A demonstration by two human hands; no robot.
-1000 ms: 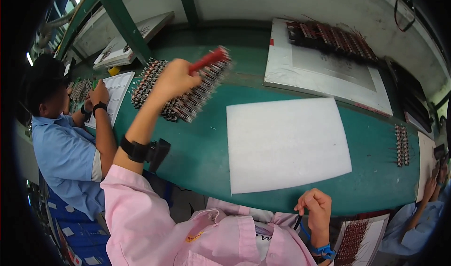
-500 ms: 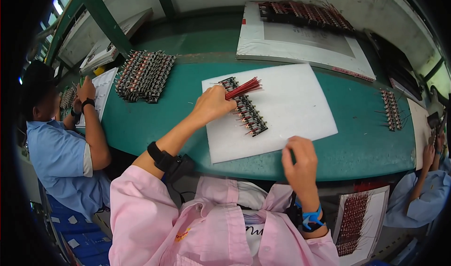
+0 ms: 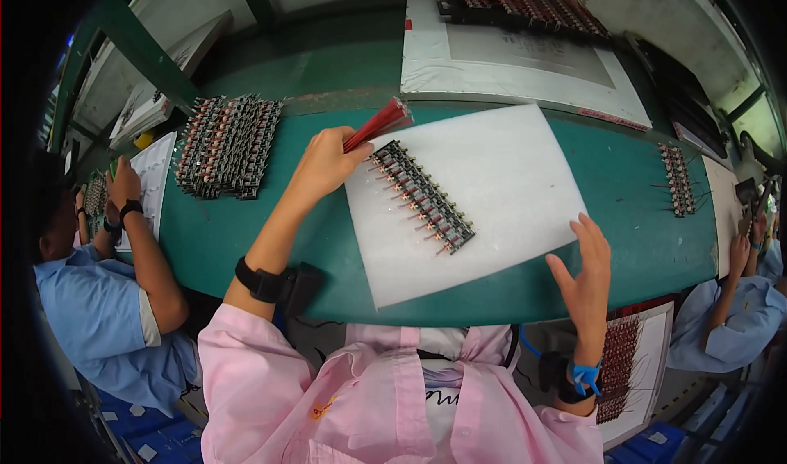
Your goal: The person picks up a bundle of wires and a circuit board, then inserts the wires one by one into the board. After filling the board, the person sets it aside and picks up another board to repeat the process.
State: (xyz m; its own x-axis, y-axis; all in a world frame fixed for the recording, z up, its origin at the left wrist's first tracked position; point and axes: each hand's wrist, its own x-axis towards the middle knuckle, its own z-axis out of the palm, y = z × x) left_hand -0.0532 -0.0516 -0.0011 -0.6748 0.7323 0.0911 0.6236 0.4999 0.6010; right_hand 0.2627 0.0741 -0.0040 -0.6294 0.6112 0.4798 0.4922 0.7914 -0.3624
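Observation:
My left hand [image 3: 332, 162] is closed around a bundle of red wires [image 3: 382, 125], whose ends stick out to the upper right. Just beyond those fingers, a strip of small circuit boards [image 3: 422, 197] lies slantwise on a white foam sheet [image 3: 516, 161]. Short reddish wires stand out along the strip's left side. My right hand [image 3: 586, 259] hovers at the foam's right front edge, fingers apart and holding nothing.
Stacked circuit boards [image 3: 229, 146] stand at the left of the green table [image 3: 316, 251]. Another board strip [image 3: 679, 179] lies on the right. A large white panel [image 3: 525, 66] bears wired boards at the back. Co-workers in blue sit on both sides.
My left hand has moved left with the red wires, uncovering the board strip's upper end. My right hand has shifted right and its fingers have spread. The foam sheet has turned slightly.

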